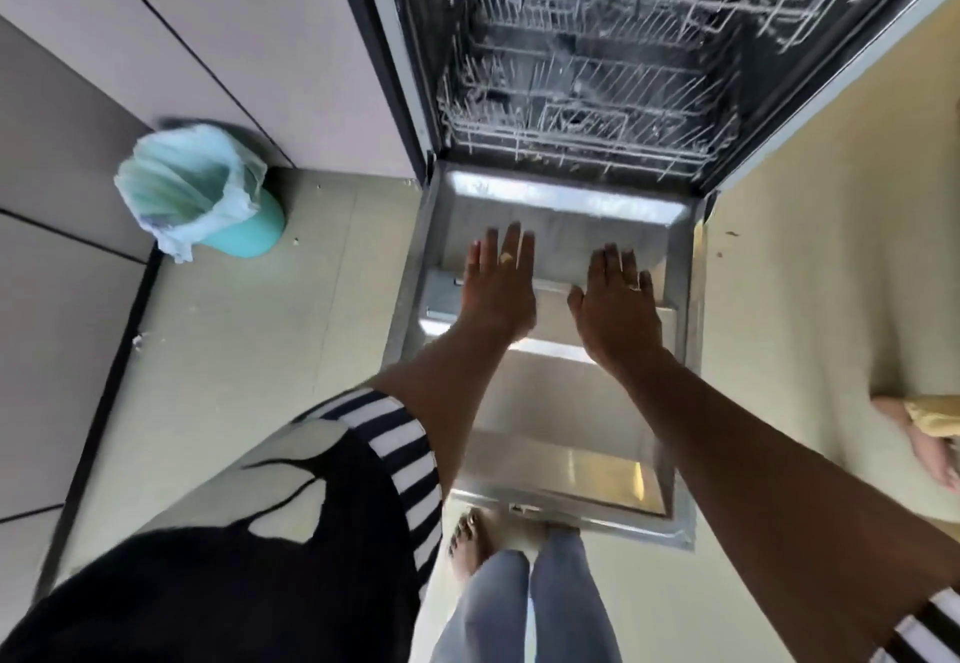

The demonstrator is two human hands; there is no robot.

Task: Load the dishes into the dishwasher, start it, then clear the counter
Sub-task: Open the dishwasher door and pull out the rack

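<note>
Dishwasher [737, 90] stands open just past the hands. Its shiny door [571, 413] lies flat under them. The left hand [498, 293] and the right hand [618, 314] are side by side over the door, palms down, fingers straight, holding nothing. I cannot tell if they touch it. A wire rack [587, 132] sits inside, past the fingertips. A green bin [208, 194] stands on the floor, well off to the left of the left hand.
</note>
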